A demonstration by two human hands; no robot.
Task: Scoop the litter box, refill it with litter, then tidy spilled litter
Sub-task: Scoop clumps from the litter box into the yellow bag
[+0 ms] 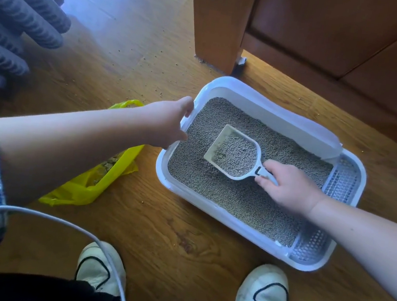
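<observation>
A white litter box (pixel 220 222) sits on the wooden floor, filled with grey litter (pixel 236 198). My left hand (pixel 168 123) grips its left rim. My right hand (pixel 286 184) holds the handle of a white scoop (pixel 232 152), whose head lies over the litter with a heap of grey granules in it. A grated step (pixel 339 184) runs along the box's right end. To the left of the box lies an open yellow plastic bag (pixel 94 182) with clumps inside.
A wooden cabinet (pixel 333 41) stands behind the box, its leg (pixel 218 26) close to the far rim. Grey ribbed fabric (pixel 8 32) fills the far left. Stray granules (pixel 128 65) dot the floor. A white cable (pixel 69 224) crosses above my white shoes (pixel 261 300).
</observation>
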